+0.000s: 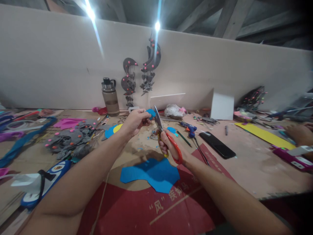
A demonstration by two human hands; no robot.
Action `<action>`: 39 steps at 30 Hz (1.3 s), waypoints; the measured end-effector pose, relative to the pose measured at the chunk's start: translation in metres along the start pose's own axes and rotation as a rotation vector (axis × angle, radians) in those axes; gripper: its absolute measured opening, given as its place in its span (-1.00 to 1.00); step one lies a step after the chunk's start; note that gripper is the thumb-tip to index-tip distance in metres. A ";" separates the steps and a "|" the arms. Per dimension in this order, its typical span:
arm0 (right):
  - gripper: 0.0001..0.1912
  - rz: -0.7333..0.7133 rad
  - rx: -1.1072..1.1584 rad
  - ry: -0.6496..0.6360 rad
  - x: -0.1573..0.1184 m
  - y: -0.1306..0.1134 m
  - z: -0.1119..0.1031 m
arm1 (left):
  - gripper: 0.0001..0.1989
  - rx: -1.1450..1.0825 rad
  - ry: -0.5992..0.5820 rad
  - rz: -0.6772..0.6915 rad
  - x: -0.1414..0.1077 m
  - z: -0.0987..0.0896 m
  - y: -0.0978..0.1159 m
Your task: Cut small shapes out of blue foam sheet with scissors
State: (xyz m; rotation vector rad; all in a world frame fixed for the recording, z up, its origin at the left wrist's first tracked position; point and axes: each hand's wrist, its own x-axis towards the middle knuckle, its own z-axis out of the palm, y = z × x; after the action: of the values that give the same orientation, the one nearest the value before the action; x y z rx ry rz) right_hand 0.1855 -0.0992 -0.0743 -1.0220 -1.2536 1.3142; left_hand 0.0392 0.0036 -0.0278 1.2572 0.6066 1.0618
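Between the fingertips of my left hand [137, 122] is a small blue piece [151, 113] with a rounded edge. My right hand [168, 143] is closed round the scissors [176, 150], which have a red and yellow handle. Their blades point up and lie right beside the blue piece; whether they touch it I cannot tell. Below my hands a larger blue sheet [156, 174] with cut edges lies on red and brown cardboard [181, 212]. Small blue scraps [172, 131] lie behind my right hand.
Right of my hands are a blue glue gun [192, 129], a green pencil [184, 138] and a black phone [217, 144]. A bottle [110, 98] stands behind. Grey felt pieces [73, 137] and a power strip [46, 184] lie left. Another person's hand [299, 133] is far right.
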 end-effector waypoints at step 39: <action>-0.57 0.039 -0.054 0.049 -0.001 0.000 0.002 | -0.89 0.113 -0.028 -0.031 -0.001 -0.002 0.003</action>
State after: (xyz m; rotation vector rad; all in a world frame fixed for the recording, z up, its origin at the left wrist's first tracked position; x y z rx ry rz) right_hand 0.1835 -0.1001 -0.0741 -1.1151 -1.2437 1.2838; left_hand 0.0365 0.0039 -0.0259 1.3541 0.6705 0.9936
